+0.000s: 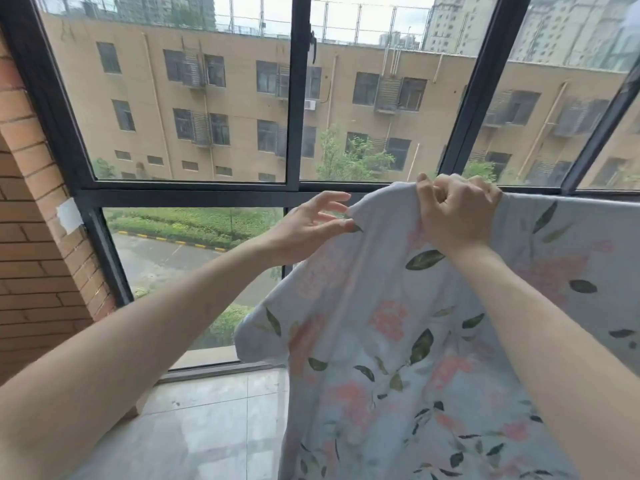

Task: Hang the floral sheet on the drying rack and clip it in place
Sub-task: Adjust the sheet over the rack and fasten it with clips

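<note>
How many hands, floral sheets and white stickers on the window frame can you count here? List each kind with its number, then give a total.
Hands: 2 (left hand, right hand)
Floral sheet: 1
White sticker: 1
Total: 4

Pale blue floral cotton sheet runs off the right and bottom frame edges, and whatever bar carries its top edge at centre right is fully covered by the cloth. Right hand has its fingertips buried in the bunched top fold. Both forearms are cut off at the bottom edge, lower left and lower right.
</note>
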A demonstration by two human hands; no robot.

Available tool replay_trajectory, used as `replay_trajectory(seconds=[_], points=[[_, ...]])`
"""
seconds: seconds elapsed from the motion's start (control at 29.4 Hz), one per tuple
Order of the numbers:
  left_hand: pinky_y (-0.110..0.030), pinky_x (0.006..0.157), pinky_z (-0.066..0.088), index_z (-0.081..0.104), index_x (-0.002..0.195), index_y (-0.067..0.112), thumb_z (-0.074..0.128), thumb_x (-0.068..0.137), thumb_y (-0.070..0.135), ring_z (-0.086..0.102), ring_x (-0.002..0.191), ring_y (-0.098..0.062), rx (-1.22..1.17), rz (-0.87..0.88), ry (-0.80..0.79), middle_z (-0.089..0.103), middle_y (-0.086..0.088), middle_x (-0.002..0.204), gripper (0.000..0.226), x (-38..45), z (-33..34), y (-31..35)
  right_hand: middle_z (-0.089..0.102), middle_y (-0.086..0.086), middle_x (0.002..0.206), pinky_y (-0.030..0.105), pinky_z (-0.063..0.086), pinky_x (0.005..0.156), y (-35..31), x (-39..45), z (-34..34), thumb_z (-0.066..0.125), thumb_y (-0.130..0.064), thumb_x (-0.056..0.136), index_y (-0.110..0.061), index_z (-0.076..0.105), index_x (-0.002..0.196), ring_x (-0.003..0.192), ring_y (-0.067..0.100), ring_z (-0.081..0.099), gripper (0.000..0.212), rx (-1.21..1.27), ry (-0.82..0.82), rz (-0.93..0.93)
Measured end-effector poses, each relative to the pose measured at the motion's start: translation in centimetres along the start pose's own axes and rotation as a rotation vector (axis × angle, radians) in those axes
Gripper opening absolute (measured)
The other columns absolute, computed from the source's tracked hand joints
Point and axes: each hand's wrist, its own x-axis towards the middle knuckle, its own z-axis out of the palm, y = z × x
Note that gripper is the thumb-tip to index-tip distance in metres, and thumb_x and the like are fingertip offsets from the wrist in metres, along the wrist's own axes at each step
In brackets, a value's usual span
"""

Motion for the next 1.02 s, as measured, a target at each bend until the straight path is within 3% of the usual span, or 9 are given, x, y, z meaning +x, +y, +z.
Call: replay_trajectory(seconds=[0.1,0.17,0.27,0.41,0.48,0.58,0.68,0.88,1.02], points=[[-0.03,0.07,0.053,0.064,0.11,0.035,0.063,0.101,0.037,0.065,0.079,-0.002,0.058,0.137,-0.078,0.067,0.016,0.091,0.01,1.8,1.4,-0.7,0.043,-0.01,0.057,0.043,0.03,0.101,-0.4,-0.2,0.1,0.04,-0.052,0.098,-0.021,0.033,0.054,0.08,0.026,0.047,0.054,0.037,0.048,0.004],[-0.025,0.064,0.046,0.065,0.104,0.03,0.061,0.102,0.031,0.053,0.067,-0.003,0.075,0.226,-0.064,0.061,0.011,0.08,0.005,2.3,2.0,-1.5,0.044,-0.007,0.055,0.042,0.031,0.099,-0.3,-0.3,0.3,0.04,-0.051,0.096,-0.019,0.032,0.054,0.077,0.025,0.047,0.053,0.032,0.058,0.03],[-0.026,0.06,0.042,0.064,0.093,0.029,0.062,0.101,0.034,0.048,0.062,-0.005,0.032,0.302,-0.134,0.055,0.016,0.071,0.009,3.3,1.7,-1.7,0.047,-0.002,0.054,0.041,0.033,0.092,-0.6,-0.2,-0.1,0.038,-0.051,0.092,-0.016,0.033,0.054,0.075,0.025,0.048,0.052,0.043,0.084,0.048],[-0.023,0.05,0.03,0.047,0.07,0.024,0.064,0.101,0.032,0.034,0.054,-0.007,0.008,0.406,-0.228,0.04,0.013,0.059,0.035,3.9,0.9,-0.6,0.045,-0.006,0.045,0.038,0.036,0.078,-1.4,0.0,-1.7,0.041,-0.045,0.087,-0.02,0.029,0.048,0.062,0.018,0.045,0.048,0.087,0.127,0.129],[-0.024,0.048,0.026,0.042,0.071,0.014,0.064,0.101,0.032,0.028,0.053,-0.009,-0.027,0.435,-0.265,0.033,0.012,0.059,0.042,3.3,1.4,0.1,0.032,0.0,0.044,0.034,0.031,0.07,-1.4,-0.3,-2.7,0.043,-0.041,0.084,-0.021,0.023,0.049,0.058,0.025,0.043,0.045,0.091,0.15,0.155],[-0.026,0.049,0.023,0.035,0.068,0.013,0.064,0.101,0.035,0.025,0.053,-0.009,-0.052,0.497,-0.338,0.029,0.011,0.058,0.048,2.8,2.0,0.8,0.034,0.024,0.053,0.033,0.03,0.06,-0.8,-1.2,-4.2,0.046,-0.036,0.079,-0.012,0.025,0.049,0.058,0.028,0.041,0.044,0.119,0.204,0.243],[-0.027,0.052,0.023,0.031,0.067,0.016,0.064,0.1,0.037,0.023,0.056,-0.009,-0.082,0.574,-0.409,0.027,0.009,0.06,0.052,2.7,2.5,1.7,0.033,0.01,0.054,0.036,0.028,0.059,-0.2,-2.0,-5.4,0.046,-0.037,0.077,-0.012,0.028,0.048,0.057,0.011,0.036,0.042,0.155,0.211,0.289],[-0.022,0.049,0.022,0.032,0.069,0.01,0.066,0.1,0.035,0.021,0.057,-0.01,-0.186,0.67,-0.518,0.024,0.01,0.062,0.053,4.0,4.3,4.6,0.045,0.012,0.063,0.038,0.036,0.06,1.9,-1.3,-8.1,0.049,-0.035,0.074,0.01,0.044,0.056,0.063,0.021,0.043,0.048,0.225,0.252,0.404],[-0.025,0.052,0.02,0.03,0.068,0.012,0.067,0.099,0.037,0.021,0.061,-0.012,-0.247,0.701,-0.587,0.026,0.007,0.065,0.054,4.9,6.1,5.8,0.046,0.01,0.06,0.036,0.037,0.062,2.8,-1.0,-10.3,0.05,-0.036,0.071,0.009,0.043,0.056,0.061,0.023,0.044,0.048,0.241,0.229,0.465]])
